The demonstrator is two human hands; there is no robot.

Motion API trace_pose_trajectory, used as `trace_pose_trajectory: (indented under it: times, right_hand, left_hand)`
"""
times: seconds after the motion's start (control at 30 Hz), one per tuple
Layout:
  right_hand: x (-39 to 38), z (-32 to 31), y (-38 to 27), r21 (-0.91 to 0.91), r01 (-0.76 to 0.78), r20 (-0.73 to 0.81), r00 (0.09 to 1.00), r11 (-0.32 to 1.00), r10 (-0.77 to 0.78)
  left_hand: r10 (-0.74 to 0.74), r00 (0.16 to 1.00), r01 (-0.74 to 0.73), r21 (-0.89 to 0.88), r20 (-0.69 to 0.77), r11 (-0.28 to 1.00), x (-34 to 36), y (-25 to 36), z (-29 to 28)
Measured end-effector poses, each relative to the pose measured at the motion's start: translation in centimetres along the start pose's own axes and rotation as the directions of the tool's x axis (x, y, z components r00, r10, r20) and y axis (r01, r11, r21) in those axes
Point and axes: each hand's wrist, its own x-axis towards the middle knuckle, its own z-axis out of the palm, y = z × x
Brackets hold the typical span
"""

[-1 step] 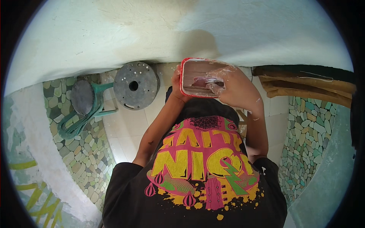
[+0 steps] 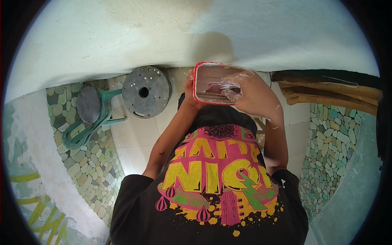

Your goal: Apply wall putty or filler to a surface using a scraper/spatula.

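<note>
A rectangular tub with a red rim is tilted so that I look into it, in front of my body near the wall. My left hand closes around its left side, with the fingers partly hidden behind it. My right hand reaches into the tub from the right, its fingers curled and smeared with white paste. Beside the fingertips lies a dull reddish piece streaked with white. Whether it is a tool or part of the tub's contents, I cannot tell. White specks also mark the right wrist.
A pale, patchy wall rises right beyond the tub. Left of me stand a grey round disc with a centre hole and a green chair with a dark round seat. Brown folded material lies at the right. Pebble strips flank the tiles.
</note>
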Motion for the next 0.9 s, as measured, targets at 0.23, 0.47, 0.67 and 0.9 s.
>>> trace_pose_trajectory:
  times: [0.23,0.47,0.67,0.9]
  right_hand:
    - [0.4,-1.4,0.0,0.114,-0.112,0.111,0.989,0.987,0.100]
    - [0.6,-1.3,3.7,0.442,-0.122,-0.025,0.989,0.889,0.148]
    - [2.0,-0.7,5.5,0.893,0.008,-0.154,0.945,0.450,0.289]
    - [2.1,4.4,5.5,0.908,0.355,-0.226,0.862,-0.222,0.455]
  left_hand:
    - [0.013,0.999,-0.013,-0.012,-0.037,1.000,0.1,-0.1,-1.6]
    - [-0.094,0.991,0.076,-0.180,-0.094,0.981,0.1,0.4,-2.0]
    - [-0.039,0.996,0.016,-0.285,-0.075,0.958,0.4,1.5,-2.5]
    - [0.017,0.999,-0.010,-0.177,0.040,0.984,-0.2,3.8,-1.4]
